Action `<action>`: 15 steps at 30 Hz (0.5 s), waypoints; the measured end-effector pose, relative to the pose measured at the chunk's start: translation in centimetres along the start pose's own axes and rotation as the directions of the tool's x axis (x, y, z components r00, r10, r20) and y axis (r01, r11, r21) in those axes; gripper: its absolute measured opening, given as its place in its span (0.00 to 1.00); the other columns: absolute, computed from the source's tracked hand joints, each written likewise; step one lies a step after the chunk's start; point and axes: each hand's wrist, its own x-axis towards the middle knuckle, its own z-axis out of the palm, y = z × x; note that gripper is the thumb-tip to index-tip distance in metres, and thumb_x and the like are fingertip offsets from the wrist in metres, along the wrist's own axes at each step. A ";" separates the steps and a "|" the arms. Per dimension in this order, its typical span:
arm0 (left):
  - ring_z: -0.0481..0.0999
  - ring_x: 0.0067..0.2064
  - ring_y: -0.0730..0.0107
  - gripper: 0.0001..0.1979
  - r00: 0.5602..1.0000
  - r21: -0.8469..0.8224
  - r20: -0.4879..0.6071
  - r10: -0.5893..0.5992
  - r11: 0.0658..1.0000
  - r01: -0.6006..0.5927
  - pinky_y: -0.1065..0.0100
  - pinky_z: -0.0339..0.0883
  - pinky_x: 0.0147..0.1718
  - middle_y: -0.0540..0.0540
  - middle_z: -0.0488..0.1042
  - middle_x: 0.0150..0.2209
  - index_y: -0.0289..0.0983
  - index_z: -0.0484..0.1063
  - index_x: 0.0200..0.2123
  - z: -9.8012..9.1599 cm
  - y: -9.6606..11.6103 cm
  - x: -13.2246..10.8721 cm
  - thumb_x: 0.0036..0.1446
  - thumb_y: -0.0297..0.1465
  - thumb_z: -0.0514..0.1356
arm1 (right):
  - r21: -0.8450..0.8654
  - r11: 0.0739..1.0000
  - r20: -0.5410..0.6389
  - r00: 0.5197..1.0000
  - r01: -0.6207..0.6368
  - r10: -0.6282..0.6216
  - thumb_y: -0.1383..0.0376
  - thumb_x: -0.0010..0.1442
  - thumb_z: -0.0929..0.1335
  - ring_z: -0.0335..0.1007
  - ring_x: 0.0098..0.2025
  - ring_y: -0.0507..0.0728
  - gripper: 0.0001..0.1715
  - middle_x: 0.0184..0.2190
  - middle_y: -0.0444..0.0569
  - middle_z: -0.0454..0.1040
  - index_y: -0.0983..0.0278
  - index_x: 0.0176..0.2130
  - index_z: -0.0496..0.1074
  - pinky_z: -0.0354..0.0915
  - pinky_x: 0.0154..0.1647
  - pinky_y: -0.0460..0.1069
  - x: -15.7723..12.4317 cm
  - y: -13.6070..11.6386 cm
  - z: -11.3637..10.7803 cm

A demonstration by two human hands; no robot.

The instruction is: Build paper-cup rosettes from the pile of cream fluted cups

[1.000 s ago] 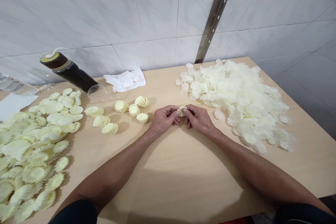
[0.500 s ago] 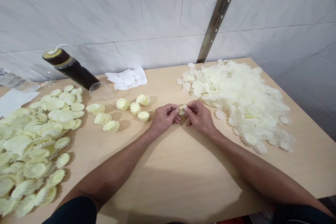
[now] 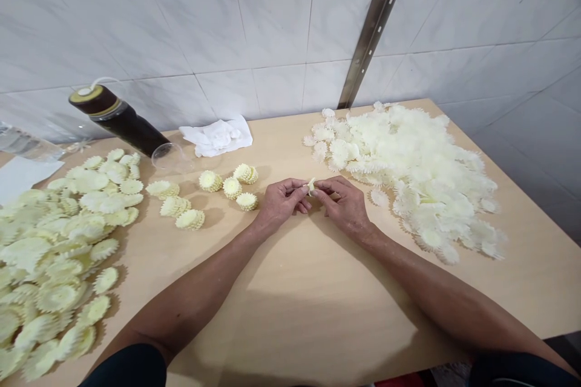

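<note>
My left hand (image 3: 282, 201) and my right hand (image 3: 344, 202) meet at the middle of the wooden table (image 3: 318, 302), fingertips pinched together on one small pale, frilled flower piece (image 3: 311, 185). To the right lies a big heap of white frilled petal pieces (image 3: 417, 175). To the left spreads a pile of yellowish frilled discs (image 3: 59, 242). Between that pile and my left hand stand several small assembled flower stacks (image 3: 227, 187).
A dark bottle (image 3: 118, 121) lies tilted at the back left beside a clear plastic cup (image 3: 167, 157). A crumpled white cloth (image 3: 216, 135) lies near the tiled wall. A metal strip (image 3: 370, 36) leans on the wall. White paper (image 3: 22, 172) is at the far left.
Both hands have stayed in place, fingers working the small flower piece, which now looks folded narrower between the fingertips. The camera shifted slightly.
</note>
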 end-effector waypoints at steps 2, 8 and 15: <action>0.79 0.24 0.70 0.24 1.000 0.010 0.007 -0.006 1.000 0.006 0.70 0.72 0.25 0.45 0.81 0.25 0.33 0.81 0.43 0.0 0.0 0.0 0.56 0.48 0.73 | 0.035 0.999 0.014 0.999 -0.038 0.037 0.52 0.65 0.74 0.79 0.36 0.60 0.13 0.39 0.52 0.81 0.57 0.42 0.85 0.79 0.35 0.55 0.1 0.0 0.0; 0.79 0.23 0.70 0.25 1.000 0.029 -0.001 -0.018 0.999 0.018 0.72 0.71 0.24 0.45 0.81 0.25 0.32 0.81 0.43 0.0 -0.1 0.1 0.55 0.48 0.73 | 0.133 0.975 0.039 0.984 -0.178 0.174 0.50 0.64 0.75 0.73 0.25 0.54 0.17 0.34 0.50 0.79 0.61 0.36 0.82 0.72 0.21 0.50 0.2 0.1 -0.1; 0.79 0.23 0.70 0.24 0.994 -0.043 -0.107 0.016 0.999 -0.020 0.70 0.74 0.26 0.46 0.81 0.24 0.34 0.78 0.40 0.4 -0.9 0.1 0.55 0.49 0.73 | 0.332 0.904 0.114 0.963 -0.268 0.244 0.47 0.64 0.74 0.67 0.19 0.51 0.21 0.25 0.43 0.73 0.61 0.35 0.76 0.67 0.19 0.48 0.5 -0.1 -0.7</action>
